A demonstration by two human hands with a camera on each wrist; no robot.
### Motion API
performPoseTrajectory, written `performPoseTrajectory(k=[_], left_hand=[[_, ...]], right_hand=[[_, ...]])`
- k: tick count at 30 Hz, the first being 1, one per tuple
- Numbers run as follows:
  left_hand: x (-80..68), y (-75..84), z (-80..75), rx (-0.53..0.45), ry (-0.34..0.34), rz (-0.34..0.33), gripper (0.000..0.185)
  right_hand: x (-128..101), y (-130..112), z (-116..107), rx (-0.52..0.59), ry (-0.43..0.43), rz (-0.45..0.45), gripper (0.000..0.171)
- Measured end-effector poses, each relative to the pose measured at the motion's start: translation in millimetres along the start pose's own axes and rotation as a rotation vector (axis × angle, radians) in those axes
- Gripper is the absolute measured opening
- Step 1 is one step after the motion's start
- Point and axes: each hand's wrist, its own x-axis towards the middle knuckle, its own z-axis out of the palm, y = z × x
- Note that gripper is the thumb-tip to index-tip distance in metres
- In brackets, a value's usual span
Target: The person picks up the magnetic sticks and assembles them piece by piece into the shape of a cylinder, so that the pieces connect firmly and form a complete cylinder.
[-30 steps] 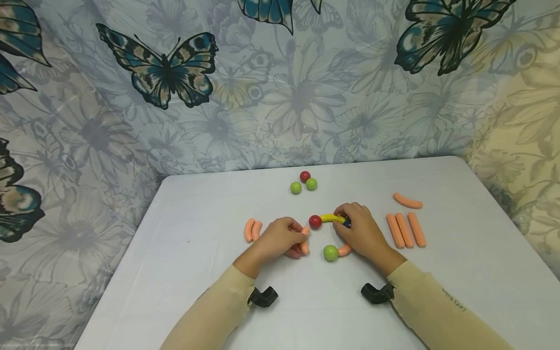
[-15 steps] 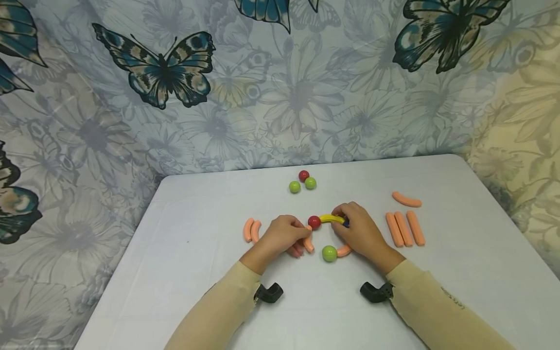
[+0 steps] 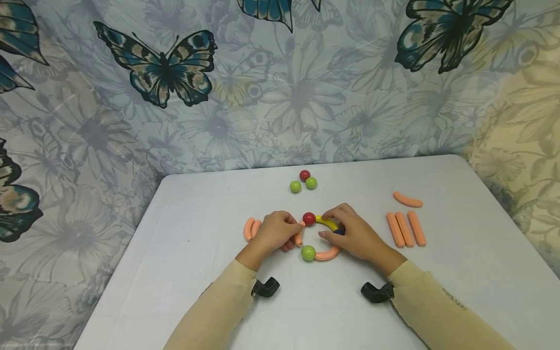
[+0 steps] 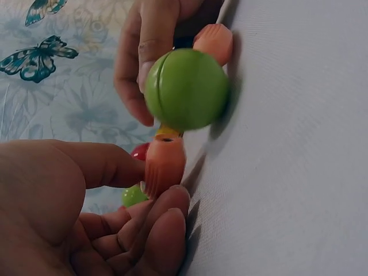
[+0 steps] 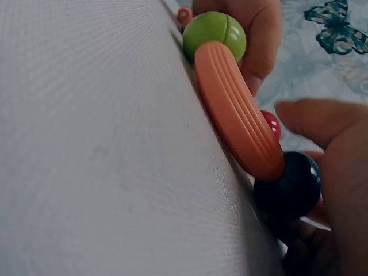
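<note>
Curved orange piece (image 3: 299,237) sits pinched in my left hand (image 3: 273,233), thumb and curled fingers closed on it, its open end just beside the green ball (image 3: 308,253) near the middle of the tabletop (image 3: 183,272). My right hand (image 3: 354,236) is curled over the far side of a half-built ring, steadying the dark blue ball (image 5: 287,185) and the yellow arc (image 3: 327,222) that runs up to the red ball (image 3: 308,218); a second orange arc (image 3: 327,254) links the blue ball round to the green one.

By my judgement the step in hand is closing the ring: the gap lies on the left, between the red ball and the green ball. The next move calls for lining the piece's two ends up with both balls at once while my right hand keeps the rest from sliding.

Two short orange pieces (image 3: 251,228) lie just left of my left hand, straight orange sticks (image 3: 405,228) lie to the right, and three spare balls (image 3: 304,181) sit farther back.
</note>
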Motion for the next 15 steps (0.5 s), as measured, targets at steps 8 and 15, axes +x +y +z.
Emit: performPoseTrajectory(k=[8, 15], left_hand=[[-0.3, 2.1, 0.3, 0.088, -0.003, 0.007, 0.016], [0.5, -1.2, -1.2, 0.115, -0.011, 0.007, 0.023]], right_hand=[[-1.5, -3.7, -2.8, 0.014, -0.047, -0.015, 0.043], [0.2, 1.3, -3.2, 0.024, -0.026, -0.026, 0.036]])
